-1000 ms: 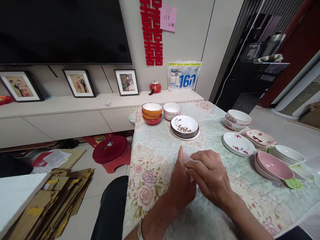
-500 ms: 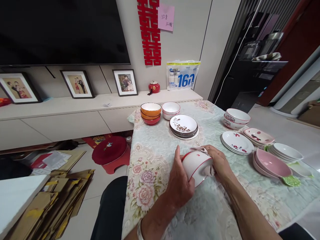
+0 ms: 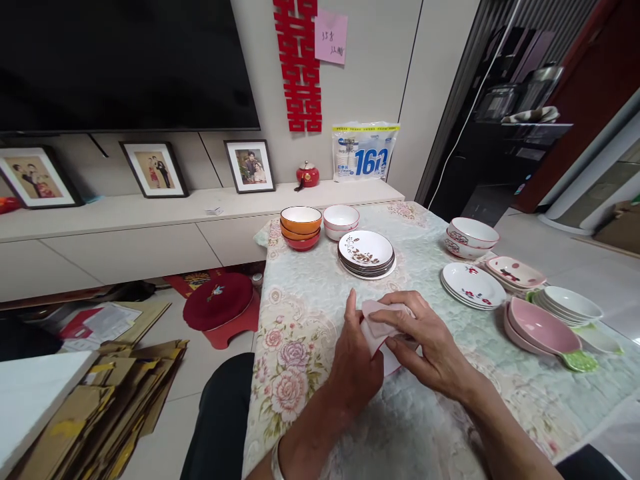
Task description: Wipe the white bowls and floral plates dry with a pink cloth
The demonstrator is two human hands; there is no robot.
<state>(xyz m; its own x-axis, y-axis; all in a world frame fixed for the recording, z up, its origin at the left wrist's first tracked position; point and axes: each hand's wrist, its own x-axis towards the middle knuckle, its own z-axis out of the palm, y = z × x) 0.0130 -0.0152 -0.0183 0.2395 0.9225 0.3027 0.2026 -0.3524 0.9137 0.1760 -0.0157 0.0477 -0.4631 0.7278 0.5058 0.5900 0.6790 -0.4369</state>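
The left hand (image 3: 357, 357) grasps a red-rimmed white bowl (image 3: 392, 361), tilted, between both hands' fingers. The right hand (image 3: 431, 339) has its fingers bent over a pale cloth (image 3: 376, 311), pressing it against the bowl. Brown-rimmed plates (image 3: 367, 249) stand stacked just beyond the fingertips.

Forward passage is blocked by the brown-flowered plate stack (image 3: 366, 251), rightward by pink leaf-handled bowls (image 3: 544, 327); outside the left hand (image 3: 356, 357), tabletop (image 3: 300, 313) is left open up to the orange bowls (image 3: 301, 223)
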